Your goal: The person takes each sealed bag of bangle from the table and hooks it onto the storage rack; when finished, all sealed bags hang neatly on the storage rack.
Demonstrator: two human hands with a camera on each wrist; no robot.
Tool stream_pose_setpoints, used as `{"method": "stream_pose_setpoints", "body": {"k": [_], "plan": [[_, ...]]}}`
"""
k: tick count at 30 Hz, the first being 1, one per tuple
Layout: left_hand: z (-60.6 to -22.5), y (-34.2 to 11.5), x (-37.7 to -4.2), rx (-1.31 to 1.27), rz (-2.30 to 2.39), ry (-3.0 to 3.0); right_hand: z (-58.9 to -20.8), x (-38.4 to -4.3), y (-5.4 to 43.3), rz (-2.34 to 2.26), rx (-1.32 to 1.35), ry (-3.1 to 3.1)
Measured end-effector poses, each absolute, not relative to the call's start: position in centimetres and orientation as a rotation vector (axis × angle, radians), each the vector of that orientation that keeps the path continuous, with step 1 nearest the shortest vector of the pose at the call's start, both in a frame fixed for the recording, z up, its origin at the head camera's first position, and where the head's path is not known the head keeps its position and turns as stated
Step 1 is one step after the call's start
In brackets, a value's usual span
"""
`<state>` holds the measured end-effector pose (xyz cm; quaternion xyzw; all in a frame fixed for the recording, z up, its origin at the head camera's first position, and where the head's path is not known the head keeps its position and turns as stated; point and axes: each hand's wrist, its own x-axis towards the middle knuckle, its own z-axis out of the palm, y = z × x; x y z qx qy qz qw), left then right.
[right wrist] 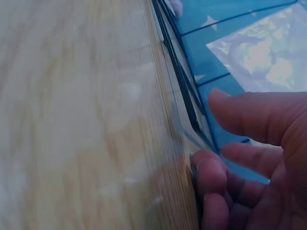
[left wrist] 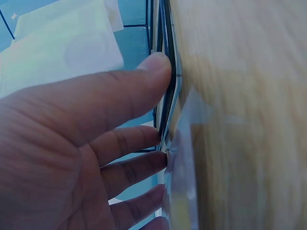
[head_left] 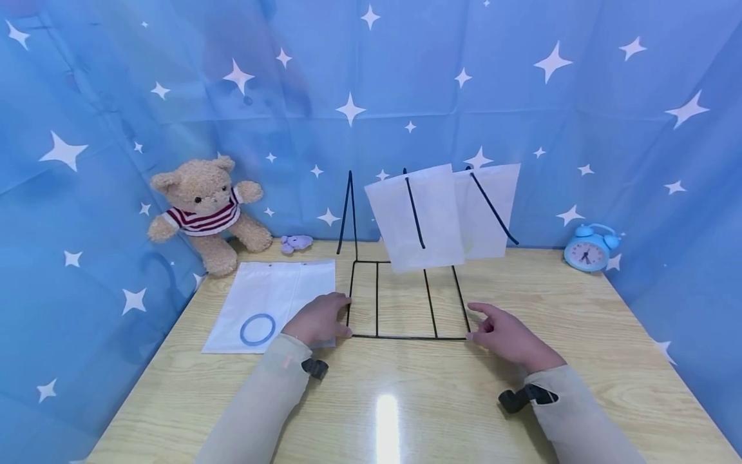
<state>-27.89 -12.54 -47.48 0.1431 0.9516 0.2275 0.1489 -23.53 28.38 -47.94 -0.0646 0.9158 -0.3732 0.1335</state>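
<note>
A black wire rack [head_left: 400, 337] stands on the table, its base flat and its slanted prongs rising at the back. Two white plastic bags [head_left: 426, 225] hang from the prongs on the right; the left prong is bare. At the front left corner of the base is my left hand [head_left: 320, 317], thumb and straight fingers touching the wire in the left wrist view. My right hand [head_left: 510, 335] is at the front right corner, with index finger and thumb extended and the other fingers bent beside the wire. Neither hand grips anything.
Left of the rack lies another white bag [head_left: 278, 283] with a blue ring [head_left: 257, 329] on it. A teddy bear [head_left: 205, 212] and a small purple toy [head_left: 296, 243] sit at the back left. A blue alarm clock [head_left: 591, 248] stands at the back right before a starry curtain.
</note>
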Motion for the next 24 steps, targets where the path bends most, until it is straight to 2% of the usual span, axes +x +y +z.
{"method": "stream_pose_setpoints", "body": {"k": [15, 19, 24], "plan": [[-47.3, -13.2, -27.9, 0.439, 0.736, 2.754, -48.3, -23.3, 27.8, -1.061, -0.178, 2.681], [-45.9, -15.4, -28.1, 0.401, 0.866, 2.783, -48.2, -23.2, 27.7, -1.056, -0.186, 2.695], [-43.9, -20.2, -28.5, 0.256, 0.913, 2.780, -48.0, -23.1, 27.7, -1.061, -0.169, 2.695]]}}
